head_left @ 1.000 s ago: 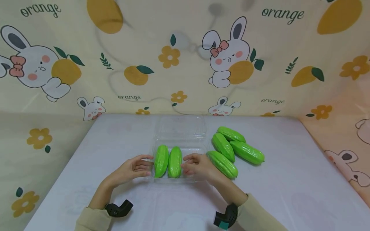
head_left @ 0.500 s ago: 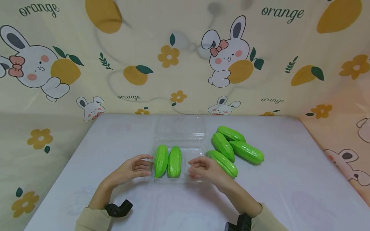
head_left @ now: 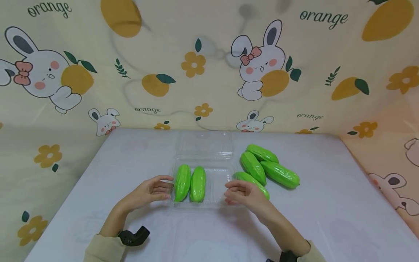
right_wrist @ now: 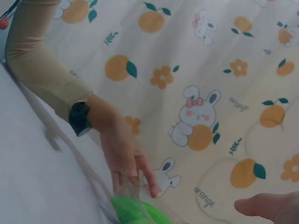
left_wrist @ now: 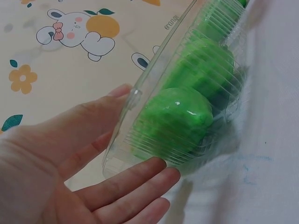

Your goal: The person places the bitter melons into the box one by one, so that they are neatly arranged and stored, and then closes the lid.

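Gourds [head_left: 198, 184] (2, in a clear box [head_left: 216, 185]) lie between left grip [head_left: 148, 191] and right grip [head_left: 247, 196], both relaxed.

Backdrop [head_left: 216, 85]: cream, printed, behind table; side panels left and right, right one peach-toned. Motifs: white rabbit [head_left: 253, 65] with pink bow [head_left: 251, 55], hugging orange fruit [head_left: 275, 83]; yellow-orange flower [head_left: 194, 64]; green sprig [head_left: 121, 68]; script lettering [head_left: 323, 17], "orange", repeated. Table [head_left: 203, 233]: white surface, faint blue marks [left_wrist: 257, 158].

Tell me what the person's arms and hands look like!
Both sleeves are plain beige. The left arm wears a bent black gadget, the right arm a dark gadget. The left hand and right hand have no gloves.
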Tool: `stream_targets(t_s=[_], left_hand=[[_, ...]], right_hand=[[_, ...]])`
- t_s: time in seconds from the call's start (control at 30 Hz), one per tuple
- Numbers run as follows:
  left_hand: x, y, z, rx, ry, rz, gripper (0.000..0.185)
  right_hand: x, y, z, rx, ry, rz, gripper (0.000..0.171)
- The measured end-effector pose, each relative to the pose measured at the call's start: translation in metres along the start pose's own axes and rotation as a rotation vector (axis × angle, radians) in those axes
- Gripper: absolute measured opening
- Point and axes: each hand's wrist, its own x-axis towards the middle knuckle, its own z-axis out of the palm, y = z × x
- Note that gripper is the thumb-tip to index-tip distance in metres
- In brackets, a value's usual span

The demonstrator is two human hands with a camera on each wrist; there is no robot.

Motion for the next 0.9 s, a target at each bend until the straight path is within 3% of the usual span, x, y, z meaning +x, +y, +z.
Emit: stream_targets(t_s=[0.9], left_hand=[[0.001, -0.001, 0.000, -0.012, -0.006, -0.007, 0.064]], right_hand=[[-0.018, 0.018, -0.043, -0.179, 0.276, -0.038, 0.040]])
